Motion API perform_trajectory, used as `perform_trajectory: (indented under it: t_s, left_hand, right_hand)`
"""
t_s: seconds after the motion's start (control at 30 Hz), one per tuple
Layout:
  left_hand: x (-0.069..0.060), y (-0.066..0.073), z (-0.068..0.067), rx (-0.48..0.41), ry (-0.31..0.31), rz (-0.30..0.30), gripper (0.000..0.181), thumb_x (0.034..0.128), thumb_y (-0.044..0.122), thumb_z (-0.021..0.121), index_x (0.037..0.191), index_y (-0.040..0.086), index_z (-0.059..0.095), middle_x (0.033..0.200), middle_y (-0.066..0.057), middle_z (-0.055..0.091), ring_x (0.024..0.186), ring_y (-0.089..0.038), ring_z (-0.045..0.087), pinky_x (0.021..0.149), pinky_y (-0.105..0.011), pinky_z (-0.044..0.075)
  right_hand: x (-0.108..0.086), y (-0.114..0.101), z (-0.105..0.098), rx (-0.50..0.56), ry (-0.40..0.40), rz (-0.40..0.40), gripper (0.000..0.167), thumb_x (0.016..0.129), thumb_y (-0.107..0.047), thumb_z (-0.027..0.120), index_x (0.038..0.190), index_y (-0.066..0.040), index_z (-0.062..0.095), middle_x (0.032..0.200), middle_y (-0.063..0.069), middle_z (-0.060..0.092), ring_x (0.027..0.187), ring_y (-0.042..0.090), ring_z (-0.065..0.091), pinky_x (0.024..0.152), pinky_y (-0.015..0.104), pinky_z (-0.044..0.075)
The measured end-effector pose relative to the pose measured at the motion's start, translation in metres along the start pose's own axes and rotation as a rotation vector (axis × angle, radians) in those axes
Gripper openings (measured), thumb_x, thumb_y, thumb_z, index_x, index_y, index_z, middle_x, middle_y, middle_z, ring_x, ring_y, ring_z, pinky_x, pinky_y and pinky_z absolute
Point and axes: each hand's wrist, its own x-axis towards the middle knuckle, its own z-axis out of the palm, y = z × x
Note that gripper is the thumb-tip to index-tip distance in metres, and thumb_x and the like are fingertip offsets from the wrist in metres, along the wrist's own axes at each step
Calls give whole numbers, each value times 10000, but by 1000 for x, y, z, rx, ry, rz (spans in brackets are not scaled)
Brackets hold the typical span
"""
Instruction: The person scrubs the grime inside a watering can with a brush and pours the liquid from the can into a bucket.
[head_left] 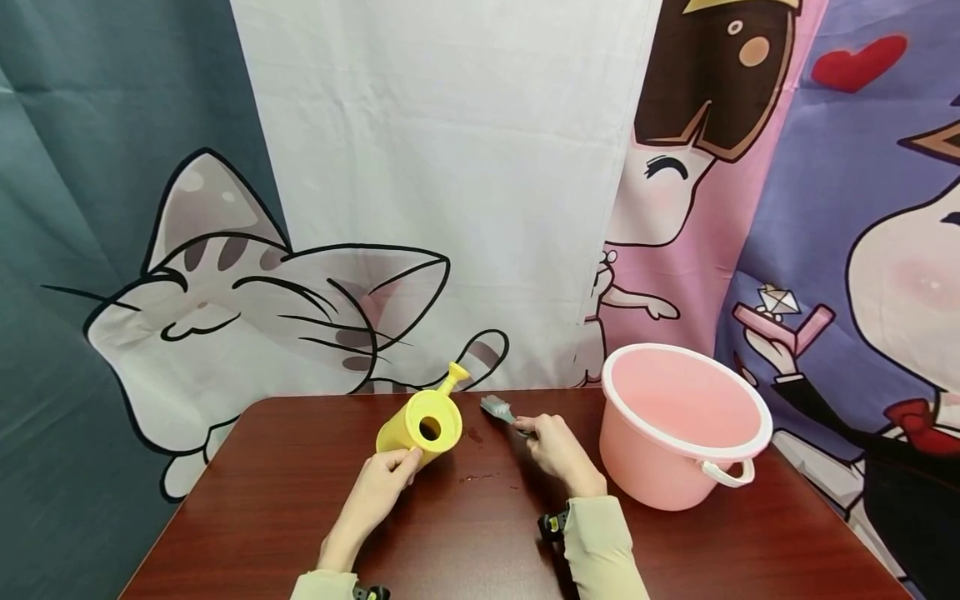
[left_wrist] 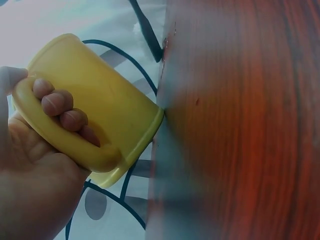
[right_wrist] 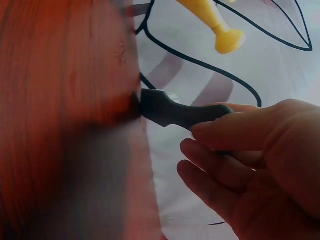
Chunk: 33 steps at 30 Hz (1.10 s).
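By its handle, my left hand grips a yellow watering can. The can leans, with its round top hole facing me and its spout pointing to the far right. In the left wrist view the fingers curl through the handle, and the can's base rim is close to the table; whether it touches, I cannot tell. My right hand pinches the dark handle of a small brush between thumb and fingers. The brush's pale bristled head points to the far left, low over the table, just right of the can.
A pink bucket with a white rim and side handle stands on the table at the right. Small wet spots mark the reddish-brown wooden table between the hands. A printed cartoon curtain hangs behind the table's far edge.
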Motion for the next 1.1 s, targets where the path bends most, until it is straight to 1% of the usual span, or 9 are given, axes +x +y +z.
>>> perform_trajectory:
  t_s: [0.13,0.23,0.37,0.63,0.67,0.77,0.9,1.0,1.1]
  left_hand:
    - [0,0,-1,-2,-2,0,468,968,384,602,581,133,529,525,41,424,477,-77,365,487,-235,304]
    - [0,1,-1,-2,1,1,465,973,375,597,579,136,529,523,49,426,480,-79,365,489,-235,305]
    - [0,1,-2,-8,7,-1,467,975,373,595,582,129,530,524,51,427,482,-82,364,487,-239,306]
    - [0,0,-3,-4,8,-13,464,980,368,586,587,128,531,531,47,433,490,-86,363,492,-236,305]
    - [0,0,-3,-2,9,-13,463,980,367,587,586,130,531,530,47,433,489,-86,363,492,-236,305]
    - [0,-1,-3,-3,9,-14,459,982,363,585,587,135,533,536,43,444,489,-88,370,494,-237,312]
    - [0,-1,-4,-16,9,-15,451,985,353,583,593,136,533,550,30,461,490,-94,377,498,-240,324]
    - [0,-1,-5,-20,10,-14,448,986,352,582,596,135,534,554,26,461,492,-93,377,502,-240,325]
    - [0,-1,-5,-22,11,-16,451,985,359,581,597,135,534,555,24,459,494,-92,374,504,-238,323]
  right_hand:
    - [0,0,5,-3,-65,15,392,739,118,620,1089,-20,733,1154,140,677,1020,293,645,864,425,500]
    - [0,-2,7,-16,-116,33,381,758,96,654,1119,-8,718,1181,147,664,1043,307,633,872,428,494]
    - [-1,-4,9,-24,-162,54,373,781,75,693,1147,5,701,1206,161,650,1077,324,617,894,434,484]
    - [-3,-8,9,-24,-177,33,267,810,50,705,1075,19,717,1021,151,703,1007,322,644,884,455,488]
    - [-4,-8,9,-26,-180,36,265,819,42,705,1082,18,716,1032,149,702,1015,315,642,888,452,487]
    - [-3,-8,8,-22,-185,51,257,833,18,701,1089,17,714,1022,137,702,963,278,642,863,439,494]
    - [-2,-11,2,42,-207,92,272,865,-6,675,1132,44,686,1037,157,696,912,237,650,811,413,508]
    - [-2,-15,-6,104,-224,127,298,886,-23,654,1172,60,658,1072,189,686,937,246,670,806,407,518]
    - [-3,-20,-15,120,-227,145,311,900,-42,644,1196,50,647,1115,197,673,973,265,669,825,418,515]
